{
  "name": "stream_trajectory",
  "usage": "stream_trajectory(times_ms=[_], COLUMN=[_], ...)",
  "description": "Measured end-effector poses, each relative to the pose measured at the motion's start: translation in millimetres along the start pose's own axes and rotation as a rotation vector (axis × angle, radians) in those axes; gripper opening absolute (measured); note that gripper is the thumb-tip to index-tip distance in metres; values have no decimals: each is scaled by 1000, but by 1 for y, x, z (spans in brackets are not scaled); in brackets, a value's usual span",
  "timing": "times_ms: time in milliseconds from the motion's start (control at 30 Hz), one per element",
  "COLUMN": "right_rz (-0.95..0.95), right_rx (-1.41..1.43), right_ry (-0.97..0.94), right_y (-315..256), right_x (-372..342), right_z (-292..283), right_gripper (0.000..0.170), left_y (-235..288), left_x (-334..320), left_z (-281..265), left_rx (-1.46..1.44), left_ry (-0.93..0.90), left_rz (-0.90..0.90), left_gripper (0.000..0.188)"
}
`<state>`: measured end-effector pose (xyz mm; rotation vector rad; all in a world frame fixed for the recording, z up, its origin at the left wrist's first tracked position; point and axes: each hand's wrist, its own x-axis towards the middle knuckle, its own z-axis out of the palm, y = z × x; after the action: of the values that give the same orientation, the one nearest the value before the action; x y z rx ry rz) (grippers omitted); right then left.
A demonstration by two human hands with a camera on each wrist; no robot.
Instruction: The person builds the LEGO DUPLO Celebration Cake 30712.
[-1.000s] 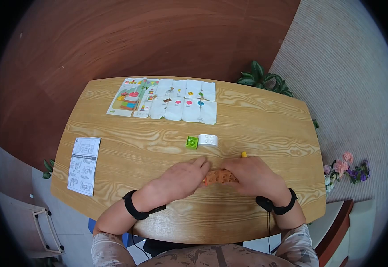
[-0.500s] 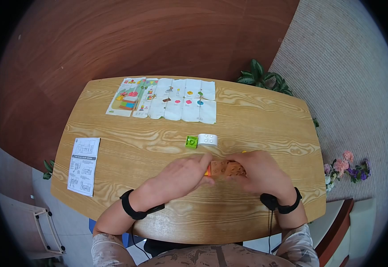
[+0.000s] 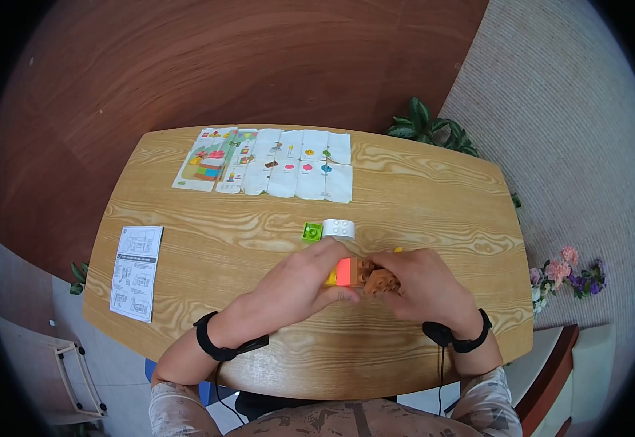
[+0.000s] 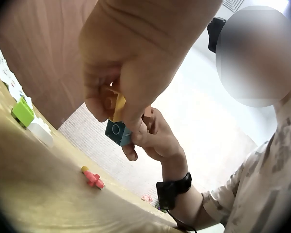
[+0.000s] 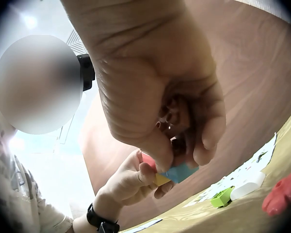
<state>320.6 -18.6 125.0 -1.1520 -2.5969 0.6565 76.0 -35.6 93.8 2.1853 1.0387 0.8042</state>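
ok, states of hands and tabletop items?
Coloured blocks: held in both hands
Left hand: gripping
Right hand: gripping
White block: loose, studs up
Green block: loose, beside it
Red piece: lying unheld
Large sheet: unfolded, creased
Small leaflet: lying flat

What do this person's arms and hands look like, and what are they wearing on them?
The left hand and right hand are ungloved. Each wrist wears a black band with a small dark device. Thin dark cables hang near both forearms. The short sleeves are pale with grey-brown patches.
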Motion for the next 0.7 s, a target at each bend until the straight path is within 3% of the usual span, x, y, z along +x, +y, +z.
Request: stream_trajectory(times_ms=[233,333,700], right_rz=[-62,-38,-41], right_rx=[-45,-63,-79], right_ry=[80,67,21], right_y=[3,-1,-2], right_x=[-3,-5,-5], right_z=[6,5,5], right_gripper=[49,47,45], left_y=[1,5,6], left_x=[-1,-1,-6], left_z=[1,-3,-1], left_rx=[33,80,85], left_ry=[14,-66,-85], left_rz=[-3,-23,63], left_gripper=[50,45,46])
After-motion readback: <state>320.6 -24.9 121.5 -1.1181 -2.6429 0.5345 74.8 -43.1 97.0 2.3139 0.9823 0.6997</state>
